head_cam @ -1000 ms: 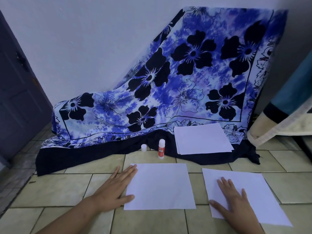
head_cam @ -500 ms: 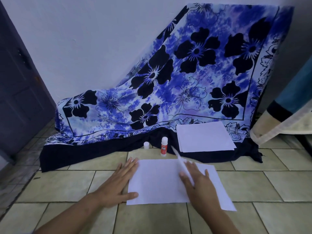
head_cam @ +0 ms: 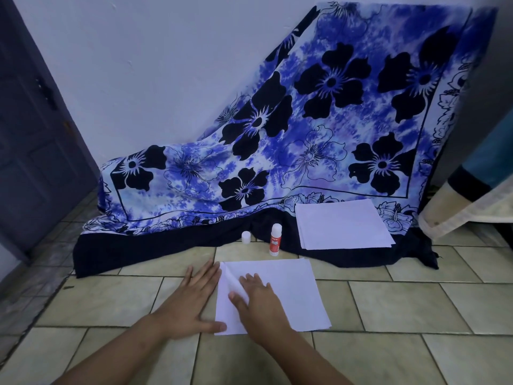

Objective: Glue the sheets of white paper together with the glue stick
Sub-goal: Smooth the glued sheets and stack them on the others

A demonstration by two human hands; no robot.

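**Both hands flat at the paper**

The right hand [head_cam: 258, 304] lies flat, fingers straight, on the overlaid white sheets [head_cam: 294, 290] on the tiled floor [head_cam: 111, 301]. The left hand [head_cam: 191, 304], fingers spread, rests at their 9 o'clock edge. The glue stick [head_cam: 275, 240] stands upright at their 12 o'clock.

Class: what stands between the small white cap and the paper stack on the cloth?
The glue stick, upright, between cap and paper stack; head view.

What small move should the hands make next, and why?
Probably sweep the right hand leftward to flatten the top white paper sheet: its left edge is lifted off the sheet below, while the left hand lies flat beside that edge.
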